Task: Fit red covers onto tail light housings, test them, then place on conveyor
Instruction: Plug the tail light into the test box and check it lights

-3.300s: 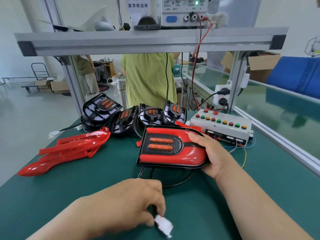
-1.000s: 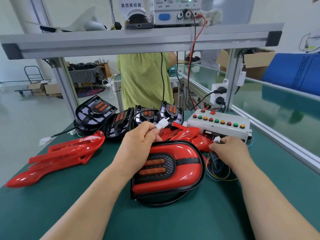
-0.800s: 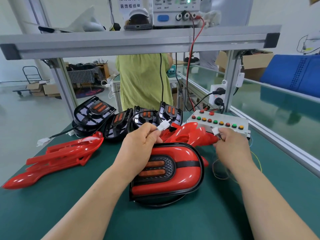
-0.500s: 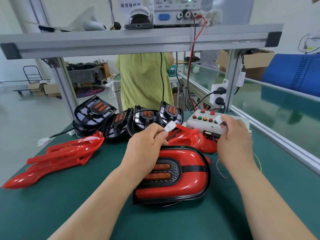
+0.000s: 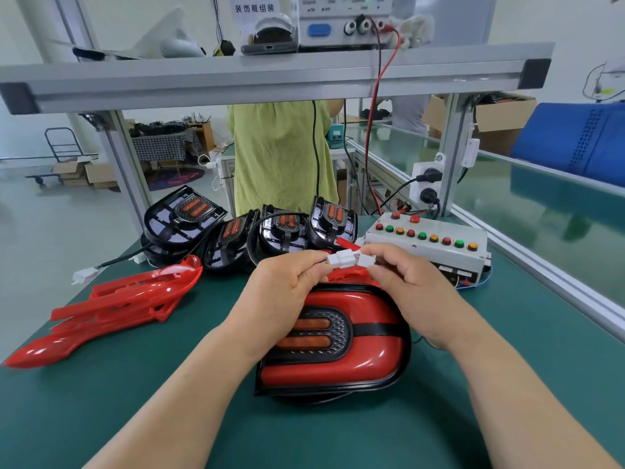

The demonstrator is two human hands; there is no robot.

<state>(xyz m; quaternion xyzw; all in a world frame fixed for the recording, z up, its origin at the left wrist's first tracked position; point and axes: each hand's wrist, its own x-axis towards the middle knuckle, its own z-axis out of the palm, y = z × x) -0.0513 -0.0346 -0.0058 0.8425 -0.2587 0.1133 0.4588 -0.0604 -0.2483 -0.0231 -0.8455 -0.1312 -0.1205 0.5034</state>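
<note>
1 covered light (image 5: pixel 370 362), 2 conns (image 5: pixel 350 258) held touching.

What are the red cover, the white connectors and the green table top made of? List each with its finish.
Red cover: apparently moulded plastic, glossy; bright highlights run along its curved rim.
White connectors, pinched between the left hand and right hand: likely matte plastic, blocky moulded shells.
Green table top: perhaps a rubber or vinyl mat; dull, even, with faint sheen.
</note>
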